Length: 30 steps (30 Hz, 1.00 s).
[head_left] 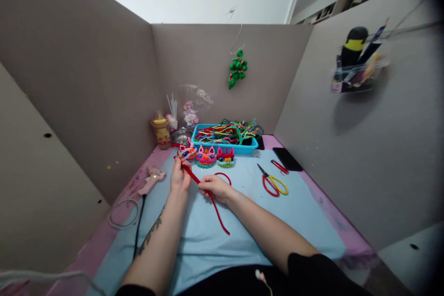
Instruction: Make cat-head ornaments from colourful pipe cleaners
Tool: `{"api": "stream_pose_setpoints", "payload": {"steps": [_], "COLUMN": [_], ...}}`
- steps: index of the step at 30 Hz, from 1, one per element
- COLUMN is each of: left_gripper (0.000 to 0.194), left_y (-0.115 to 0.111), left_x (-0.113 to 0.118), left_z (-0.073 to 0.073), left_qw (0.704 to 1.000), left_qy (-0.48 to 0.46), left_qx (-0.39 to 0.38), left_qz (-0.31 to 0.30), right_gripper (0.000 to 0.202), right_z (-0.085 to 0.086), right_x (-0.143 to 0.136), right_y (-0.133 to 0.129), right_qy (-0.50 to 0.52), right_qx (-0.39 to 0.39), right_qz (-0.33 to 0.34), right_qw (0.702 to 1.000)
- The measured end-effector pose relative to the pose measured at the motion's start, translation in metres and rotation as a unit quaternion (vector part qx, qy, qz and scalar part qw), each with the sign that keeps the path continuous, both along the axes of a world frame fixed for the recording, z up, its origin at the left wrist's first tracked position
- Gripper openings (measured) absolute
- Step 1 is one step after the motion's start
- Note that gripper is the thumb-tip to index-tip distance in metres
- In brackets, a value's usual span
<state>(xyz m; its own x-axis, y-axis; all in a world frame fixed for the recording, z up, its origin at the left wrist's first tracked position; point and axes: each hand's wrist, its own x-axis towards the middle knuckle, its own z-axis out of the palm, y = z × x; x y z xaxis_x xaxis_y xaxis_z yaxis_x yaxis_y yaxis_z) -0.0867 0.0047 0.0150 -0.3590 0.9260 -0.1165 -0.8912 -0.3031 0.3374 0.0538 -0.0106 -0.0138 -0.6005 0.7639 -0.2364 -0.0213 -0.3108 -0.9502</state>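
Note:
A red fuzzy strand point(192, 175) runs slantwise between my two hands over the blue cloth. My left hand point(180, 175) is closed on its upper end, in front of the colourful figures. Lower and to the right, my right hand point(215, 187) pinches the strand. Past those fingers one tail hangs down toward the front, and another curves up behind my right hand. Three fuzzy figures with pointed ears stand side by side: one point(188, 151) partly behind my left hand, a pink one point(206, 157) and a red-topped one point(225, 157).
Behind the figures is a blue tray point(227, 148) heaped with coloured strands. Scissors point(272, 181), a red cutter point(279, 167) and a black phone point(287, 159) lie at the right. A pink glue gun point(152, 180) with its cable is at the left. Grey partitions enclose the table.

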Motion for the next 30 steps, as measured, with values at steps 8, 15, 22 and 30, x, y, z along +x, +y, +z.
{"api": "stream_pose_setpoints", "payload": {"steps": [8,15,22,30], "left_gripper": [0.012,0.046,0.015,0.030], "left_y": [0.003,-0.013,-0.036,-0.028], "left_x": [0.000,0.003,0.039,0.046], "left_z": [-0.008,-0.011,-0.021,-0.018], "left_qw": [0.991,0.738,0.520,0.432], "left_qy": [0.136,0.595,0.809,0.872], "left_qx": [0.004,0.009,0.175,0.214], "left_qz": [-0.017,0.317,0.212,0.090], "right_gripper": [0.016,0.014,0.014,0.012], "right_z": [0.013,0.026,0.018,0.009], "right_x": [0.031,0.065,0.074,0.071], "right_y": [0.017,0.026,0.030,0.032], "right_qy": [-0.027,-0.118,-0.164,-0.191], "right_qx": [0.143,0.282,0.359,0.446], "right_qz": [-0.053,-0.081,-0.083,-0.036], "right_qw": [0.988,0.949,0.915,0.874]}}
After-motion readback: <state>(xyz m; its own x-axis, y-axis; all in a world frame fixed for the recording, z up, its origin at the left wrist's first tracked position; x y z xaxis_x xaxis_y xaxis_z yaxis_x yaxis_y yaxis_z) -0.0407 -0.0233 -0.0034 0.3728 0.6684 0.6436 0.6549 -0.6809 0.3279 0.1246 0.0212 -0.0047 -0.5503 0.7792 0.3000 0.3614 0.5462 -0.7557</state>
